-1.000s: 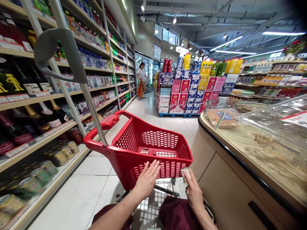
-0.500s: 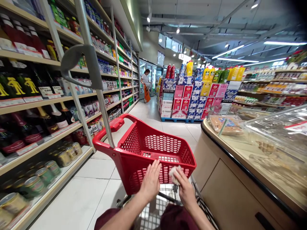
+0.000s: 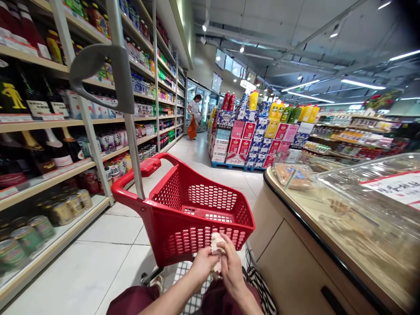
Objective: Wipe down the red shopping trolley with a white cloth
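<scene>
A crumpled white cloth (image 3: 216,242), perhaps a tissue, is between my two hands, close to the near wall of the red shopping basket (image 3: 200,238). My right hand (image 3: 231,262) is closed on it, fingers bent over its top. From the left, the fingertips of my left hand (image 3: 202,264) pinch its lower part; the fingers partly hide the cloth. The red basket is wheeled, with perforated sides and a grey pull handle (image 3: 101,76) standing up at its left. No goods show inside it.
Drink shelves (image 3: 65,173) line the left side. A wooden counter (image 3: 278,245) with clear covers stands close on the right. Stacked drink cartons (image 3: 241,144) are ahead. A person (image 3: 194,111) with an orange bag stands farther down the aisle.
My left hand has gone from flat with fingers stretched to gripping the cloth together with my right hand. Both hands have come together. The view has turned slightly right.
</scene>
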Motion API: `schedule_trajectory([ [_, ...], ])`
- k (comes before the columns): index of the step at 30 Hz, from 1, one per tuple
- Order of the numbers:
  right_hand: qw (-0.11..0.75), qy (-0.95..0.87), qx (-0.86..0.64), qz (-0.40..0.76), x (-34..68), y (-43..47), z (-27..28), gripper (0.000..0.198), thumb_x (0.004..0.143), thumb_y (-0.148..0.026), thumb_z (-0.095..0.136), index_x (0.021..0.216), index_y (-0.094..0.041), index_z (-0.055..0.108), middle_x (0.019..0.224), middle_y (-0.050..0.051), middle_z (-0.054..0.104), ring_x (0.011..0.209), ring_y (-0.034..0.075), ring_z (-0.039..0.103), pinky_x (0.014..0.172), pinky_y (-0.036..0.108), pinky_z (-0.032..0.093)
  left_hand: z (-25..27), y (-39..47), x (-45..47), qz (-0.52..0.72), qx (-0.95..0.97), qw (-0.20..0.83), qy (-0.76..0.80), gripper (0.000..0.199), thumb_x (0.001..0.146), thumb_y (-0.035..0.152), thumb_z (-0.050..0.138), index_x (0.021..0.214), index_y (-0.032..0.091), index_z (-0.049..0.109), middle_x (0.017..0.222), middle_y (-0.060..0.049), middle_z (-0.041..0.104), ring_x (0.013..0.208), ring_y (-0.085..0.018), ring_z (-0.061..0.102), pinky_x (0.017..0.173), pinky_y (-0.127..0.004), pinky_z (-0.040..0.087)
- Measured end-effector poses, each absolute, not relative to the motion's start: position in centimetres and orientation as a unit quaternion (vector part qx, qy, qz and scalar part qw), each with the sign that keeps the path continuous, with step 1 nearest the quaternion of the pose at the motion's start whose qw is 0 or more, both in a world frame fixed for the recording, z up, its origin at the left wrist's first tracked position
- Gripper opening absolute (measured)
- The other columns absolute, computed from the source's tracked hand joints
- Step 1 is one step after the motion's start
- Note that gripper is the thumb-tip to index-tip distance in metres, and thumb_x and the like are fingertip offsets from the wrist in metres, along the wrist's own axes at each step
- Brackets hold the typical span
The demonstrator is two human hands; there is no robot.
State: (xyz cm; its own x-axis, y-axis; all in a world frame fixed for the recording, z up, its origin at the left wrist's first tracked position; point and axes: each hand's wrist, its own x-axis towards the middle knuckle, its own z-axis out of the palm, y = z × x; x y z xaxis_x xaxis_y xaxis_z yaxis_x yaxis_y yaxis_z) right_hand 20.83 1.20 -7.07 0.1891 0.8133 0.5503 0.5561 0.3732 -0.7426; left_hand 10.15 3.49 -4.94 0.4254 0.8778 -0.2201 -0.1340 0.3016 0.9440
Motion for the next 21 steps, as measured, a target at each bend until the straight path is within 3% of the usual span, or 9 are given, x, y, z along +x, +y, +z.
schedule_trajectory([
  [3,0.493,-0.682,-0.529,0.108,21.0,-0.5,-9.2,0.038,0.078,-0.020,0.044,0.116,-0.021,0.048,0.132,0.009,0.039,0.120,0.020,0.038,0.095,0.034,0.039,-4.3,3.0,9.4,0.312,0.463,0.744,0.366,0.029,0.061,0.037,0.059,0.077,0.012,0.060,0.063,-0.001,0.057,0.058,-0.012,0.052,0.058,-0.026,0.040],
  [7,0.425,-0.760,-0.488,0.067,23.2,-0.4,-9.6,0.040,0.080,-0.018,0.045,0.119,-0.025,0.046,0.119,0.007,0.050,0.109,0.018,0.049,0.087,0.030,0.046,-3.6,3.1,7.8,0.183,0.566,0.708,0.380,0.039,0.076,0.046,0.043,0.094,0.016,0.059,0.086,-0.005,0.063,0.082,-0.017,0.058,0.066,-0.028,0.043],
  [9,0.420,-0.769,-0.481,0.008,24.7,1.2,-8.3,0.041,0.082,-0.015,0.041,0.121,-0.028,0.046,0.119,0.006,0.051,0.111,0.018,0.048,0.089,0.033,0.045,-3.4,3.7,7.0,0.180,0.640,0.612,0.428,0.037,0.079,0.040,0.039,0.102,0.018,0.057,0.099,-0.007,0.063,0.091,-0.019,0.057,0.072,-0.031,0.045],
  [12,0.449,-0.732,-0.500,-0.111,26.4,3.9,-6.9,0.042,0.084,-0.015,0.037,0.124,-0.028,0.043,0.130,0.004,0.042,0.125,0.022,0.031,0.099,0.045,0.035,-3.3,4.6,5.8,0.220,0.733,0.428,0.480,0.035,0.074,0.024,0.045,0.107,0.018,0.055,0.112,-0.006,0.059,0.102,-0.019,0.052,0.088,-0.032,0.040],
  [14,0.419,-0.746,-0.496,-0.148,26.5,4.7,-7.7,0.042,0.086,-0.014,0.034,0.125,-0.028,0.042,0.132,0.002,0.041,0.128,0.022,0.023,0.101,0.047,0.031,-3.4,4.9,4.7,0.213,0.801,0.316,0.462,0.038,0.071,0.017,0.046,0.107,0.020,0.054,0.116,-0.004,0.056,0.106,-0.017,0.050,0.093,-0.030,0.037],
  [18,0.313,-0.837,-0.420,-0.158,24.9,3.9,-11.0,0.042,0.088,-0.014,0.031,0.126,-0.030,0.040,0.125,-0.001,0.049,0.125,0.013,0.031,0.097,0.034,0.039,-4.0,5.0,2.3,0.168,0.877,0.110,0.437,0.039,0.072,0.012,0.044,0.109,0.021,0.052,0.119,-0.004,0.054,0.108,-0.015,0.048,0.094,-0.031,0.037],
  [21,0.328,-0.810,-0.450,-0.181,23.5,4.1,-10.7,0.045,0.086,-0.012,0.033,0.128,-0.027,0.037,0.131,0.002,0.043,0.128,0.019,0.024,0.101,0.044,0.031,-4.2,5.3,1.0,0.171,0.880,0.018,0.442,0.040,0.073,0.012,0.044,0.112,0.020,0.050,0.120,-0.006,0.053,0.110,-0.017,0.047,0.100,-0.038,0.030],
])
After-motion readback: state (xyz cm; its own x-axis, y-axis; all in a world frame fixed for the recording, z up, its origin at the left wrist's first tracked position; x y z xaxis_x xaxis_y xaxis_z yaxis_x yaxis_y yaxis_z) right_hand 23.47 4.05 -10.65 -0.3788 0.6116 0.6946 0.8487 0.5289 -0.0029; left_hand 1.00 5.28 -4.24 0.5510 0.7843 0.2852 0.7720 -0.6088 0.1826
